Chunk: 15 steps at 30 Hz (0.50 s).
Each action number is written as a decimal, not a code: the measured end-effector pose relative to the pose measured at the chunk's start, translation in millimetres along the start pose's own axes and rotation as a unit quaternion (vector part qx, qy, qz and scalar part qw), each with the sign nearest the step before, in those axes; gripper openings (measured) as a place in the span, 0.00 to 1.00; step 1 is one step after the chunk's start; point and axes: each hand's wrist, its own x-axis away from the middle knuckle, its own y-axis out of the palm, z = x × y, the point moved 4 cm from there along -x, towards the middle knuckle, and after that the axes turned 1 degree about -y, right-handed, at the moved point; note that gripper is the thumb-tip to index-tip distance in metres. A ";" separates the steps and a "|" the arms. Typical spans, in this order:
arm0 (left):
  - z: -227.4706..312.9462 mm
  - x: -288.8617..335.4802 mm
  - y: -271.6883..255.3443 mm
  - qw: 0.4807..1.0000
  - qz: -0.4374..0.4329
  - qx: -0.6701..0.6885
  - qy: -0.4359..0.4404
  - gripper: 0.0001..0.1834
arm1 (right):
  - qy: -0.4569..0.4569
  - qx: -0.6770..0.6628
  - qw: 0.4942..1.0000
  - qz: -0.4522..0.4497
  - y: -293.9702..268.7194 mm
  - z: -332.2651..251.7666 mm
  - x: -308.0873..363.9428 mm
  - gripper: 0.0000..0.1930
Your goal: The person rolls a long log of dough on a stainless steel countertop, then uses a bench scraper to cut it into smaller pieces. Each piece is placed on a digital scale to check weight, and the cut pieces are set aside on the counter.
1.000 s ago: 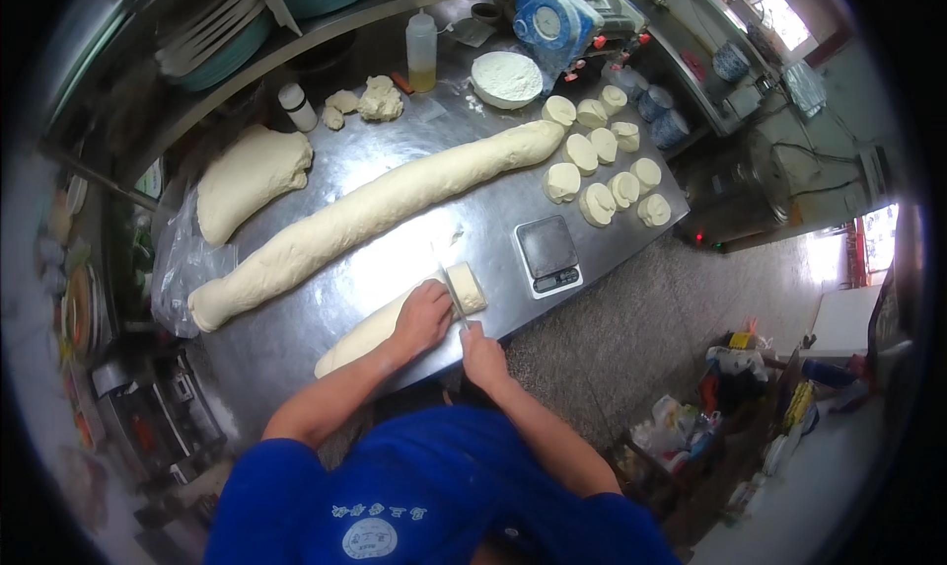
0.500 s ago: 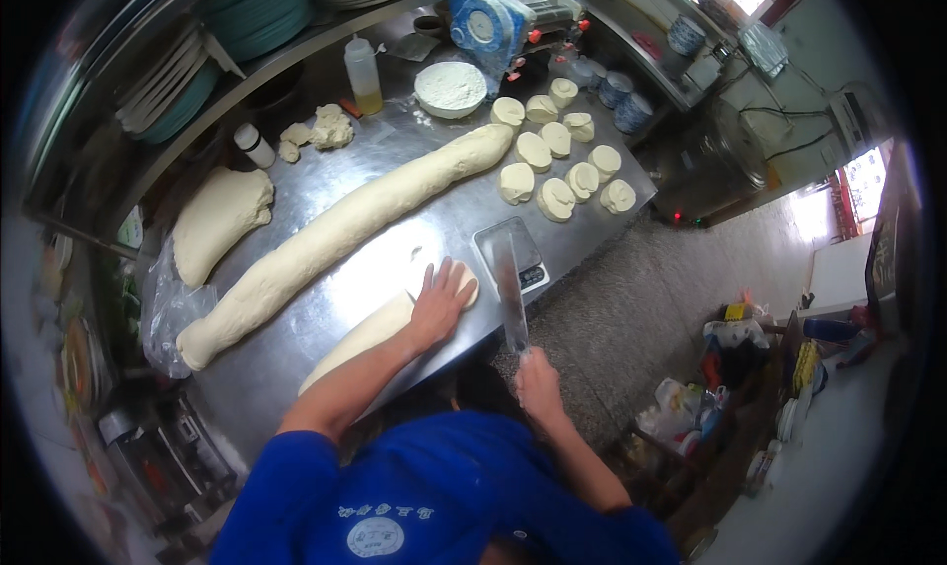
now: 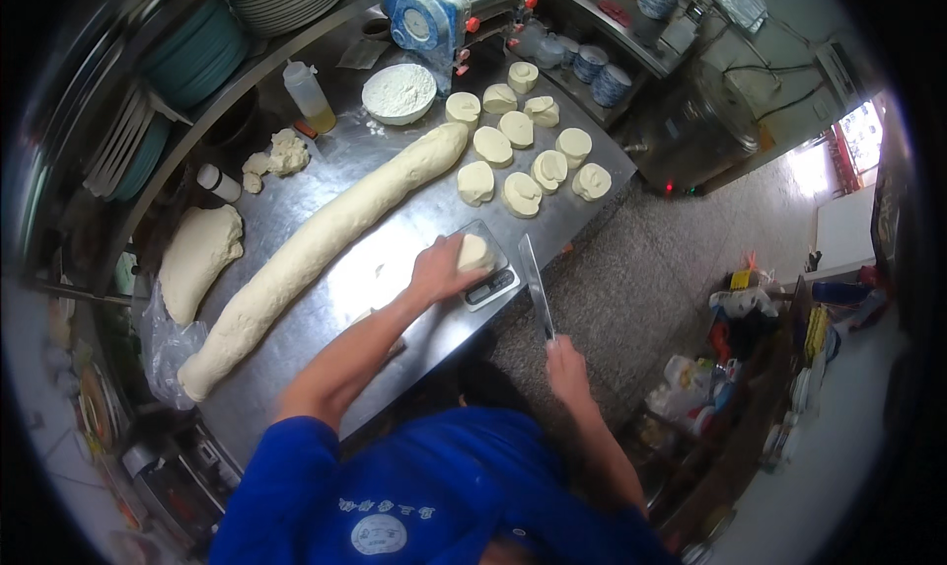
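My left hand has its fingers around a cut dough piece on the small digital scale. In my right hand is the handle of a knife, its broad blade pointing up and away at the table's right edge, clear of the dough. A long dough roll lies diagonally across the steel table. Several cut dough pieces stand beyond the scale. Most of a second, nearer dough roll is hidden under my left forearm.
A bowl of flour, a squeeze bottle and dough scraps stand along the back. To the left, a dough slab lies by a plastic bag. A blue machine and stacked plates line the far side.
My left hand has moved right from the near dough roll onto the scale with a cut piece. The knife has shifted away from the scale, to the right. The whole view has turned slightly.
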 end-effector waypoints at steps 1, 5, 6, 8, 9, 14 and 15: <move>19.8 -14.0 -3.7 1.000 -0.020 -0.014 -0.014 0.47 | -0.001 0.006 1.000 -0.003 -3.1 3.4 -10.7 0.17; 37.7 -24.9 13.7 0.997 -0.022 -0.071 -0.003 0.45 | 0.020 0.026 0.999 -0.042 -4.1 8.6 -47.5 0.16; 38.3 -18.2 17.6 0.997 -0.002 -0.070 0.009 0.46 | 0.034 0.032 0.997 -0.054 -4.0 7.7 -53.0 0.16; 28.3 -8.6 20.4 0.997 0.049 -0.049 0.028 0.48 | 0.018 0.049 0.996 -0.070 -2.8 2.1 -56.5 0.17; 22.5 -5.1 20.9 0.996 0.075 -0.039 0.038 0.49 | 0.010 0.058 0.995 -0.078 -0.8 0.4 -57.1 0.17; -7.5 13.8 25.2 0.995 0.014 -0.083 0.061 0.55 | -0.003 0.068 0.993 -0.093 21.4 10.2 -36.1 0.17; -11.3 17.0 25.1 0.995 -0.001 -0.083 0.051 0.54 | 0.016 0.071 0.993 -0.097 26.3 13.3 -32.0 0.17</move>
